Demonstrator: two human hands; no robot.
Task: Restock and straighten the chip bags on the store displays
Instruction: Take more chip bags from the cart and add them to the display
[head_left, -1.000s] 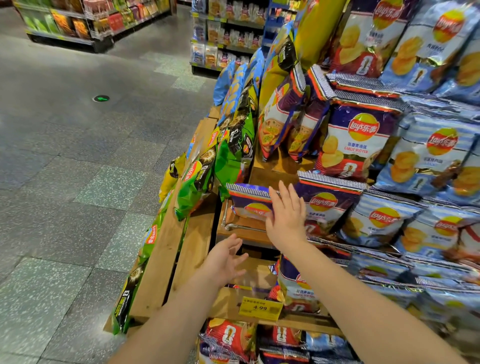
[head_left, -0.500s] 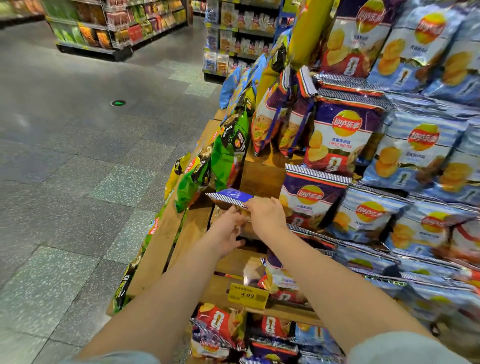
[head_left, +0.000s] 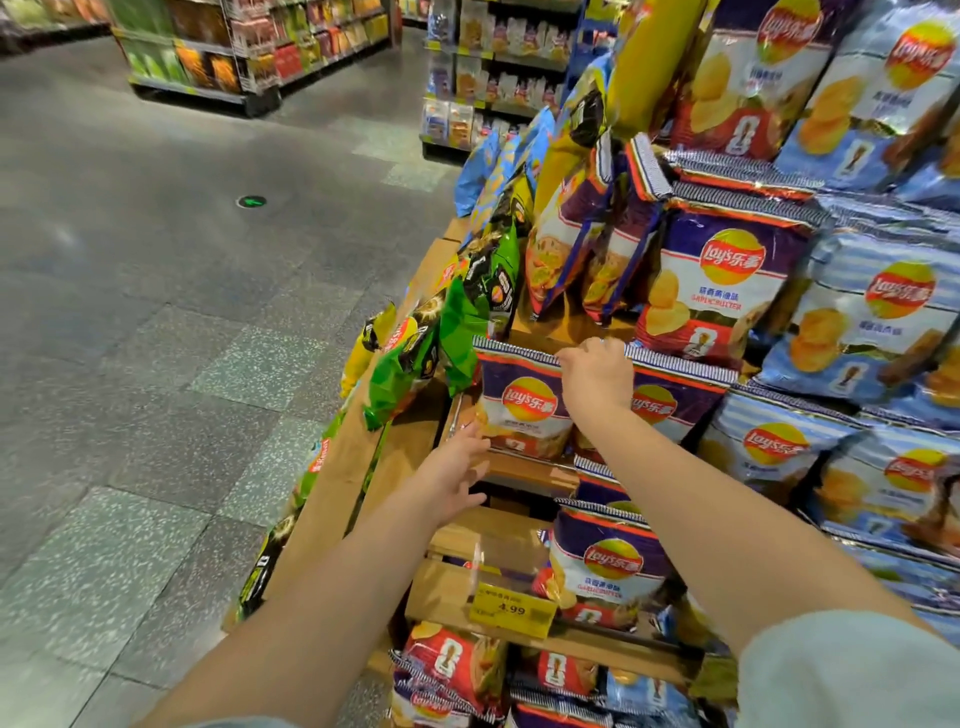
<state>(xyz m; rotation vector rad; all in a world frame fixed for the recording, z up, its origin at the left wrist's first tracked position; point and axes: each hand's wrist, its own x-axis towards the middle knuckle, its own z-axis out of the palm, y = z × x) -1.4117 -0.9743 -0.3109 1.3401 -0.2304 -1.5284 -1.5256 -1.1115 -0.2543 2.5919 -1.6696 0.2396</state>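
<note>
A purple Lay's chip bag (head_left: 522, 402) stands upright at the left end of a middle tier of the wooden display (head_left: 332, 499). My right hand (head_left: 597, 382) pinches the bag's striped top edge. My left hand (head_left: 454, 475), fingers spread, touches the bag's lower left corner. Another purple bag (head_left: 670, 402) stands right beside it, partly behind my right wrist. More purple bags (head_left: 722, 283) and light-blue bags (head_left: 883, 312) fill the tiers to the right.
Green bags (head_left: 467, 312) and yellow bags (head_left: 366, 343) hang along the display's left side. A yellow 4.99 price tag (head_left: 511, 608) sits on a lower tier, over red bags (head_left: 452, 665). Grey tiled floor (head_left: 156, 338) lies left; other store shelves (head_left: 234, 52) stand far back.
The purple bag, lying flat a second ago, now stands upright. My right hand rose to its top edge and my left hand moved up to its lower corner.
</note>
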